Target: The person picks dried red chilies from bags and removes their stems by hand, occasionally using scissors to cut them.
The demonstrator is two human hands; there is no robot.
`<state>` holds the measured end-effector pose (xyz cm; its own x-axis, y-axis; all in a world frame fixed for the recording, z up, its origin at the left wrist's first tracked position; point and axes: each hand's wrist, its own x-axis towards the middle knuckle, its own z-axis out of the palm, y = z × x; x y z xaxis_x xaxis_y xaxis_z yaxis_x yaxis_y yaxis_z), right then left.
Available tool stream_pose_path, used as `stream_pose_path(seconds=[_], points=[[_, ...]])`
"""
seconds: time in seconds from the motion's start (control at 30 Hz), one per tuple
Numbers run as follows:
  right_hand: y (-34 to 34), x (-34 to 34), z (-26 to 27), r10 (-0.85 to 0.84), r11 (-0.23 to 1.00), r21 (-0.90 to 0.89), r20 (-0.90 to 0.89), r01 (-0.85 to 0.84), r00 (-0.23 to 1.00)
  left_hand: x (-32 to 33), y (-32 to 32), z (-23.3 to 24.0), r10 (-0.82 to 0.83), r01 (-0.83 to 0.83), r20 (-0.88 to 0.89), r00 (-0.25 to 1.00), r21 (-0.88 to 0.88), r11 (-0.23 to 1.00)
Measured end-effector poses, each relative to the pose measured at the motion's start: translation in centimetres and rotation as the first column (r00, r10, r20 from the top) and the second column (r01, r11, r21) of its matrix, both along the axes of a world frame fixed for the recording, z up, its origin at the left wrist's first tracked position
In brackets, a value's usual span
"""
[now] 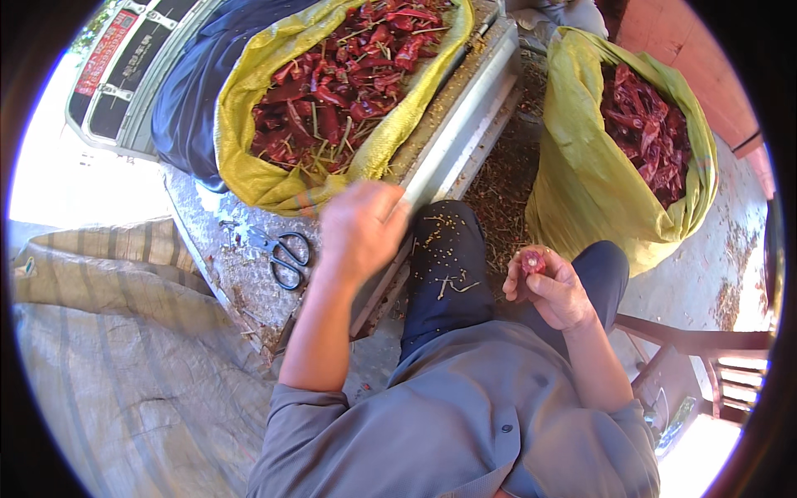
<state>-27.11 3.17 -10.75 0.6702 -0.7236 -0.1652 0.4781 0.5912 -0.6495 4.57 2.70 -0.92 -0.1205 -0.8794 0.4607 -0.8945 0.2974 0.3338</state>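
My left hand (362, 233), blurred, is over the near edge of a yellow woven sack (240, 159) of dried red chilies (330, 93) with stems. Its fingers are curled; whether anything is in them cannot be made out. In front of my right knee, my right hand (551, 286) holds a red chili (532, 263) between thumb and fingers, its pale end facing up. Scissors with black handles (288, 260) lie on the worn metal surface left of my left hand. Beyond the right hand stands a second yellow-green sack (573, 149) with destemmed-looking red chilies (644, 124).
A metal rail (461, 118) runs beside the first sack. Seeds and stem bits lie on my left trouser leg (445, 267). Chili debris (504, 193) covers the ground between the sacks. A striped tarp (124, 373) spreads at left; a wooden chair (703, 342) is at right. Part of another person shows at the top.
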Motion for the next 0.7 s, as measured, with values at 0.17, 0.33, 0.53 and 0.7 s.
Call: stream_pose_path(seconds=[0.17,0.33,0.53,0.7], points=[[0.2,0.9,-0.2,0.001,1.000,0.029,-0.074,0.002,0.997,10.2,-3.7,-0.3,0.515,-0.538,0.180,0.838,0.117,0.835],[0.3,1.0,0.0,0.051,0.997,0.066,-0.109,-0.044,0.993,8.9,-7.5,0.2,0.551,-0.654,0.377,0.745,0.250,0.713],[0.6,1.6,0.2,0.007,0.995,0.102,-0.151,0.008,0.989,13.6,-7.9,-2.2,0.664,-0.625,0.020,0.747,0.363,0.692],[0.6,2.1,-0.5,0.019,0.993,0.121,-0.188,0.004,0.982,13.5,-5.7,-2.5,0.455,-0.339,-0.735,0.503,0.316,0.886]])
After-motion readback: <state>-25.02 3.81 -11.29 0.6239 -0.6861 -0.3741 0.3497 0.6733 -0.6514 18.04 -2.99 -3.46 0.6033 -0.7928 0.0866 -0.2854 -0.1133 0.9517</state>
